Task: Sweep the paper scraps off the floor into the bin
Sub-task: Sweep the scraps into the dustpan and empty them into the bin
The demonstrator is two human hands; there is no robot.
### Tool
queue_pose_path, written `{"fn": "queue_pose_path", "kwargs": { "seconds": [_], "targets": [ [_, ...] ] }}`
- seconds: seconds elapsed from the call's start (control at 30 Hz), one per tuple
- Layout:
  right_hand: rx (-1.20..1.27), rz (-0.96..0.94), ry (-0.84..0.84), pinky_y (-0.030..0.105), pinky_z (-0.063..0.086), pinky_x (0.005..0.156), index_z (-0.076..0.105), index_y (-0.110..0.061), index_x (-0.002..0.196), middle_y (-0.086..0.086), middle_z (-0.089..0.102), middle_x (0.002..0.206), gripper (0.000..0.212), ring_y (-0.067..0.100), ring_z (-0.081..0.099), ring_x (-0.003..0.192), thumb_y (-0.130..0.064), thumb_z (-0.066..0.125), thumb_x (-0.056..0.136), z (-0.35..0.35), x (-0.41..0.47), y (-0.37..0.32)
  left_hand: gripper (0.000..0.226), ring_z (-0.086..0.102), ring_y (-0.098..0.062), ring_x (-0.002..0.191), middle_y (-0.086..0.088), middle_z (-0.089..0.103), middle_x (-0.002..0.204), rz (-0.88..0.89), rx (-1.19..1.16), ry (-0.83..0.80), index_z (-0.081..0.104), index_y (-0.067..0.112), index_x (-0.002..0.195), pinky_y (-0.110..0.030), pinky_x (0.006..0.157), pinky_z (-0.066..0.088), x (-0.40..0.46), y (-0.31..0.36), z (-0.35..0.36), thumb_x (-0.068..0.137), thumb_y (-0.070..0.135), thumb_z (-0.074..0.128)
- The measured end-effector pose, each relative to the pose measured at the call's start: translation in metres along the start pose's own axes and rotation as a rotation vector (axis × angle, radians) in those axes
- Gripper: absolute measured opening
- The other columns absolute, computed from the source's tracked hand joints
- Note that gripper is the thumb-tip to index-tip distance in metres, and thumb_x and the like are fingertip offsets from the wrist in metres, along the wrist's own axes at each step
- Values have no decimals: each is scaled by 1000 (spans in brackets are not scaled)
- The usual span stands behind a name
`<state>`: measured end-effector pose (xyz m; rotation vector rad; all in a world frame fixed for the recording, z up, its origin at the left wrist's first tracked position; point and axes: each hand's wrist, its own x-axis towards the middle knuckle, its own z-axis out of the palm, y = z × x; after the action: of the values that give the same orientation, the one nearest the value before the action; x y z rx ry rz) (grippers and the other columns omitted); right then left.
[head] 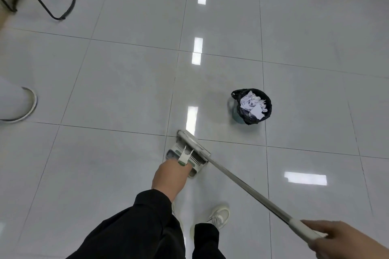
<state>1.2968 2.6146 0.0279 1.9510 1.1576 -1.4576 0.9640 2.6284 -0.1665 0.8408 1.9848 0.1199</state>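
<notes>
Brimming bin (251, 106) of paper scraps (253, 104); each grip clasping broom (248, 190), dustpan (185, 159)

Bright even overhead light; rectangular glare patches on glossy floor (130, 82); slight overall blur, wide-angle bending at edges

A single head-worn wide-angle view looks steeply down from standing height onto the tiled floor (126, 90), facing forward, edges bowed.

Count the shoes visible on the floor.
2: a white shoe at bottom centre below the dustpan, and another shoe at the left edge. Others may be hidden behind the sleeve.
</notes>
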Motion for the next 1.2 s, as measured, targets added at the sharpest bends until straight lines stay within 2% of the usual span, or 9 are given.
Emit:
{"fn": "queue_pose_path", "kwargs": {
  "seconds": [0.17, 0.27, 0.33, 0.43, 0.53, 0.73, 0.9, 1.1, 1.2],
  "targets": [
    [225, -31, -130, 28, 38, 65, 74, -53, 102, 9, 65, 70, 28, 19, 50, 59, -32, 66, 86, -18, -15, -6, 30, 53, -19, 58, 0, 59, 68, 2, -65, -42, 59, 18, 75, -25, 51, 38, -3, -4, -5, 93, 42, 62],
    [244, -59, -93, 29, 39, 56, 74, -51, 102, 10, 64, 71, 38, 24, 49, 55, -19, 56, 95, -17, -8, -10, 23, 44, -18, 42, -6, 51, 61, -70, -336, -205, 64, 11, 85, -23, 43, 37, -10, -10, -10, 91, 32, 69],
    [267, -64, -83, 27, 41, 49, 75, -36, 107, 11, 63, 70, 31, 25, 50, 51, -17, 53, 98, -15, 4, -13, 24, 39, -14, 38, -5, 48, 58, -52, -382, -279, 63, 11, 80, -22, 43, 33, -16, -18, -14, 92, 29, 72],
    [383, -13, -17, 21, 34, 43, 68, -7, 112, 13, 64, 71, 24, 22, 45, 47, -21, 53, 99, -12, 18, -18, 32, 34, -10, 37, -2, 43, 58, -15, -377, -198, 57, 14, 72, -21, 41, 28, -28, -31, -25, 92, 32, 75],
    [645, 51, -5, 23, 37, 40, 61, 1, 115, 19, 62, 74, 29, 22, 45, 50, -20, 57, 96, -7, 32, -22, 47, 30, -14, 45, -3, 39, 60, -23, -453, -160, 48, 15, 73, -25, 46, 27, -41, -40, -29, 88, 51, 75],
    [1102, 85, -137, 22, 47, 36, 50, 2, 114, 21, 57, 72, 24, 20, 45, 44, -7, 49, 92, -12, 40, -21, 68, 35, -17, 46, -5, 46, 60, -76, -446, -98, 53, 11, 78, -26, 48, 31, -68, -5, -42, 95, 75, 38],
    [1605, 96, -254, 26, 53, 37, 42, 4, 121, 22, 50, 79, 31, 20, 47, 37, -3, 47, 91, -26, 22, 13, 65, 34, -18, 49, -6, 45, 61, 77, -391, -87, 51, 11, 77, -28, 48, 31, -99, 47, -56, 95, 73, 43],
    [1717, 25, -185, 27, 55, 41, 47, 1, 114, 24, 50, 88, 24, 25, 51, 55, 2, 50, 90, -27, 11, 54, 61, 34, -19, 47, -5, 45, 62, 241, -245, -38, 50, 13, 76, -26, 45, 27, -120, 105, -63, 91, 71, 56],
    [1738, 11, -138, 27, 55, 41, 49, 0, 110, 23, 51, 89, 21, 25, 51, 55, 2, 51, 90, -30, 10, 71, 51, 33, -17, 48, -3, 44, 64, 329, -92, -34, 54, 9, 79, -25, 43, 26, -128, 137, -57, 89, 55, 73]
  ]
}}
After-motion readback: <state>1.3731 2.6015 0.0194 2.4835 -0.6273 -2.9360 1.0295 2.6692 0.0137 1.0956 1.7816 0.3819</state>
